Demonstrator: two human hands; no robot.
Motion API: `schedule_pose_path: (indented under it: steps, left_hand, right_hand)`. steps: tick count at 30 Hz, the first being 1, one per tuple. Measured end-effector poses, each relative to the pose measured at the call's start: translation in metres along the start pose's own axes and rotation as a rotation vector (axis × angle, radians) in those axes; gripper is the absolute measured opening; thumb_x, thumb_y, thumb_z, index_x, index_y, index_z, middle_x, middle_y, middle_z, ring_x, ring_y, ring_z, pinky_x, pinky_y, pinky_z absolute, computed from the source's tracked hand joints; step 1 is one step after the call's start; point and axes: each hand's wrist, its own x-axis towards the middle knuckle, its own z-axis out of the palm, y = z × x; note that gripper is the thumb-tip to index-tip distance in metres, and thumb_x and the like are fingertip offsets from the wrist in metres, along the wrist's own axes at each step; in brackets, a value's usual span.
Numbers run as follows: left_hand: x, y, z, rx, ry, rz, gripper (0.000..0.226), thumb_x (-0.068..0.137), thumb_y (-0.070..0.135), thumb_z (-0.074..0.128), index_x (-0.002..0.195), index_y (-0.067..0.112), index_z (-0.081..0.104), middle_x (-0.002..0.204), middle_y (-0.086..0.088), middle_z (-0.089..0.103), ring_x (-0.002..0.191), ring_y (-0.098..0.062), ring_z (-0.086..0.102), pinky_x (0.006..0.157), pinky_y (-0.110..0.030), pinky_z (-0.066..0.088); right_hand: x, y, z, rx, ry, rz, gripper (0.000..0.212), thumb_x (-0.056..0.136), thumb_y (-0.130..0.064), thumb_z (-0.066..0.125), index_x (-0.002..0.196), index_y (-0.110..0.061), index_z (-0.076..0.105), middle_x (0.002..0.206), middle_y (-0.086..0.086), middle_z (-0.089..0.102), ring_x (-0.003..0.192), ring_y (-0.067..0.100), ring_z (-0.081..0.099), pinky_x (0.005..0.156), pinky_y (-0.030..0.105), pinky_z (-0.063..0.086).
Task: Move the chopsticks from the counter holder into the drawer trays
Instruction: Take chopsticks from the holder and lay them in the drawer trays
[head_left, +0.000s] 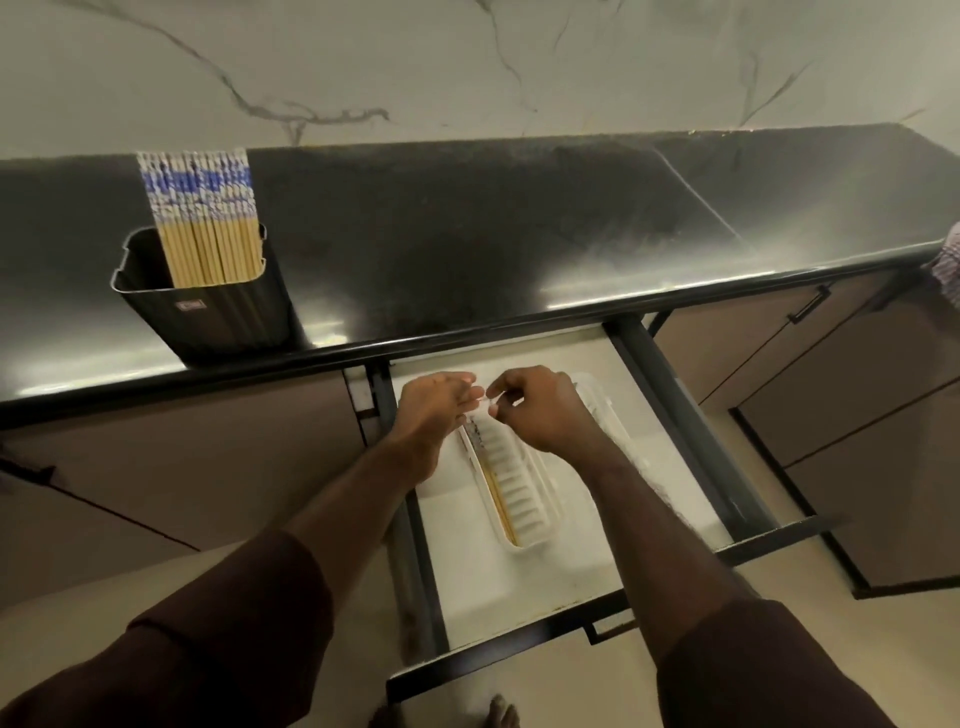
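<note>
Fingertips of both hands meet over the far end of the white tray (524, 499) in the open drawer (691, 467). The right hand (540, 410) has a narrow grip, thumb and finger pinched on something thin; it looks like the top end of a chopstick, but it is too small to be sure. The left hand (434, 410) is more open, with its fingers stretched toward the same spot, touching or almost touching it.

One chopstick (498, 493) lies in the left slot of the tray. Its long side runs from the hands back toward the person, with the patterned end up by the fingers and the plain end near the person. So the thing sits right under the grip and points along the tray.

The other chopsticks (202, 218) stand upright in the dark holder (223, 312) on the counter (467, 234), well apart, up and to the left. The left hand is nearer to it and would likely have the shorter reach for more. Most of the job looks not yet done.
</note>
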Motion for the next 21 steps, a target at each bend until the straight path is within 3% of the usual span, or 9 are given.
schedule_pose_path:
  steps: [3,6,15,21]
  left_hand:
    - [-0.017,0.031,-0.009,-0.008,0.032,0.088,0.020,0.097,0.015,0.053,0.109,0.010,0.068,0.107,-0.009,0.073,0.099,-0.018,0.070,0.084,-0.028,0.054]
    - [-0.039,0.061,-0.020,-0.036,0.063,0.194,0.017,0.096,0.013,0.054,0.104,0.010,0.069,0.103,-0.011,0.074,0.097,-0.020,0.071,0.087,-0.032,0.057]
    - [-0.093,0.128,-0.071,-0.056,0.152,0.412,0.018,0.097,0.015,0.053,0.098,0.013,0.071,0.099,-0.007,0.076,0.099,-0.021,0.071,0.093,-0.037,0.055]
    - [-0.095,0.155,-0.130,-0.118,0.211,0.484,0.018,0.097,0.013,0.054,0.102,0.007,0.070,0.102,-0.013,0.074,0.102,-0.029,0.070,0.091,-0.038,0.056]
  right_hand:
    - [-0.002,-0.032,-0.019,0.021,0.030,-0.090,0.013,0.087,-0.022,0.070,0.099,-0.020,0.073,0.091,-0.002,0.074,0.076,0.008,0.063,0.061,0.015,0.047]
    - [-0.006,-0.062,-0.042,0.042,0.041,-0.202,0.010,0.087,-0.025,0.070,0.095,-0.020,0.071,0.085,-0.005,0.070,0.076,0.008,0.065,0.063,0.020,0.053]
    - [-0.018,-0.144,-0.074,0.158,0.065,-0.424,0.013,0.086,-0.023,0.071,0.099,-0.019,0.071,0.088,-0.009,0.068,0.079,-0.002,0.062,0.060,-0.001,0.043]
    - [-0.004,-0.206,-0.061,0.149,0.062,-0.511,0.015,0.086,-0.026,0.071,0.100,-0.019,0.070,0.089,-0.012,0.066,0.079,-0.005,0.061,0.063,-0.001,0.043]
